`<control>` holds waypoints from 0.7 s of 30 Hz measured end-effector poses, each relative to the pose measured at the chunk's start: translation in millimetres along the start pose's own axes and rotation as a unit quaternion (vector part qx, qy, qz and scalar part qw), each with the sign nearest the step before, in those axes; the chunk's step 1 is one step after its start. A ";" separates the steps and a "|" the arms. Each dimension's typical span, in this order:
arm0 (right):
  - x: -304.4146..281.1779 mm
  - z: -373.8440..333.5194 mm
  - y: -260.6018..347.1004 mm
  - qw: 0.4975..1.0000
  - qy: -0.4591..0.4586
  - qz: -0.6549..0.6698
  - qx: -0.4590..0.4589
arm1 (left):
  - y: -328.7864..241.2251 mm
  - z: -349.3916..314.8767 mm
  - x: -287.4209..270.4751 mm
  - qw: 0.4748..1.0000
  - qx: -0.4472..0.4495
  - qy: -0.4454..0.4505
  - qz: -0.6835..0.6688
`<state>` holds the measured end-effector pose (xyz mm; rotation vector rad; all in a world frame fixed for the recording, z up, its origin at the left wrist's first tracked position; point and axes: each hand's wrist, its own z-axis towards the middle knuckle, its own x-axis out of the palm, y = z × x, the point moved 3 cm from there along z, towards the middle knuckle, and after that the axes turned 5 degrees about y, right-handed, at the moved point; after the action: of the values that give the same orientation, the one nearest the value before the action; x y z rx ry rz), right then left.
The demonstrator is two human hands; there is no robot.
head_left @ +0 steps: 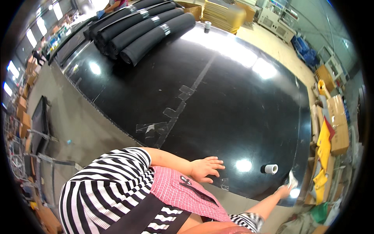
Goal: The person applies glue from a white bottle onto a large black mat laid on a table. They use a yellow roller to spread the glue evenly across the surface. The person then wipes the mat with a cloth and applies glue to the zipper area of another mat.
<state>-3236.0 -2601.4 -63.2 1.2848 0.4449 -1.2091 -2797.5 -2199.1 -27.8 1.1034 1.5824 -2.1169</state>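
My left hand [206, 169] rests palm down at the near edge of the black tabletop [233, 124], its fingers spread and nothing in it. At the table's near right corner, my right hand [283, 191] is closed on a white crumpled cloth [291, 180], which touches or hovers just over the surface; the fingers are partly hidden. Between my hands, closer to the right one, a small white roll [270, 169] lies on its side. Clear tape strips [183, 105] run across the tabletop to the left of centre.
Several thick black rolls of sheet [156, 37] are piled at the far left of the table. Another small white roll [207, 25] stands at the far edge. Cardboard boxes [337, 124] and yellow material [322, 144] line the right side. Past the black rolls, a person [113, 7] is partly visible.
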 end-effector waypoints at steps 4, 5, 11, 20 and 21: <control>-87.5 -76.7 -93.5 0.948 -0.112 0.270 0.129 | 4.1 -24.5 -30.6 0.966 -0.017 0.071 -0.249; -92.6 -109.8 -92.8 0.915 -0.117 0.352 0.159 | -3.3 -49.4 -33.5 0.962 0.010 0.053 -0.269; -150.5 -293.6 131.2 0.815 0.033 0.566 0.120 | -15.7 -276.5 -76.3 0.921 -0.009 0.089 -0.378; -155.9 -536.4 491.3 0.570 0.393 0.721 0.018 | 22.6 -718.2 -129.1 0.852 -0.310 -0.128 -0.402; -146.1 -571.9 532.4 0.541 0.431 0.722 0.016 | 13.0 -757.8 -129.1 0.844 -0.343 -0.154 -0.382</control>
<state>-2634.5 -2123.0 139.5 1.5568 -0.0969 0.9129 -2394.3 -1544.4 -28.6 -0.1422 2.5474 -1.6480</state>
